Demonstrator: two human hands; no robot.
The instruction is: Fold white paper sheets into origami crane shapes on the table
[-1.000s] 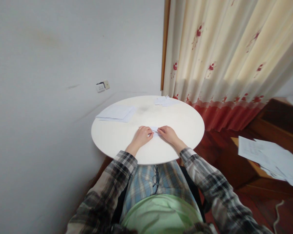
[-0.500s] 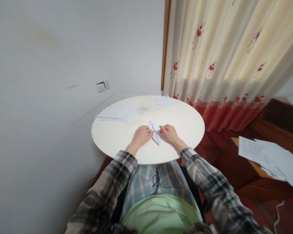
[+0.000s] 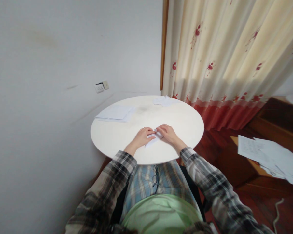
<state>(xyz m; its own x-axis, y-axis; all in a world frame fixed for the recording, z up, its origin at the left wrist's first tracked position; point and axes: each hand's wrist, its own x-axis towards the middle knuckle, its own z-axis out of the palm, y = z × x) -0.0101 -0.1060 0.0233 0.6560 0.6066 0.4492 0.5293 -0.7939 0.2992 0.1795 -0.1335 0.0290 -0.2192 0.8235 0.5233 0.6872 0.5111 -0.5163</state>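
A small folded piece of white paper (image 3: 151,141) lies near the front of the round white table (image 3: 183,125), between my two hands. My left hand (image 3: 143,136) grips its left side, the thumb on the near face and the fingers along the far edge. From the right, my right hand (image 3: 168,133) holds the paper's upper right part, its fingers bent and close to the left fingertips. Both hands cover much of the paper, so its full folded shape is hidden.
A stack of white sheets (image 3: 114,113) lies at the table's back left, crumpled paper (image 3: 164,100) at the back. A wall with a socket (image 3: 99,88) stands left, a floral curtain (image 3: 210,65) behind. Loose papers (image 3: 271,156) rest on wooden furniture at right.
The folded paper has turned, its near point swinging from right to left. My right hand has come in toward my left, and both now cover more of the paper.
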